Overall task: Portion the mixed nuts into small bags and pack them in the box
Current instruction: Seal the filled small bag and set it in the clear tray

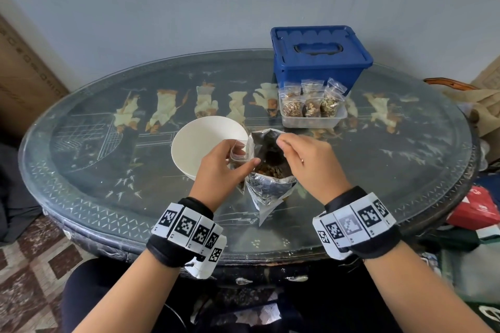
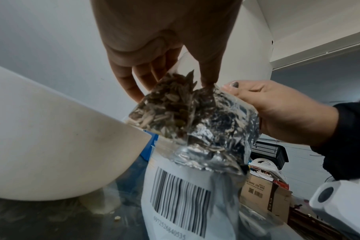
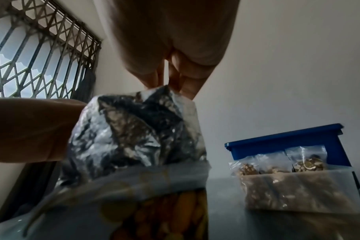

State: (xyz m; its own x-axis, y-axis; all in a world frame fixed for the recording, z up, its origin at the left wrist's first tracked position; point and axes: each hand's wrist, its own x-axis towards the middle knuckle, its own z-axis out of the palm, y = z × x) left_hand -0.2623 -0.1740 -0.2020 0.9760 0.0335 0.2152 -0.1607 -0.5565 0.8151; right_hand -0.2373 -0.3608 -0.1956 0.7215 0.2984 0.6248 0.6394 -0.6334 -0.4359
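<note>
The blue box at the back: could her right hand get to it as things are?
Probably yes, but not at once. The right hand is pinching the rim of the foil nut bag. The clear tub of filled small bags stands before the blue box, so she would reach over it.
</note>
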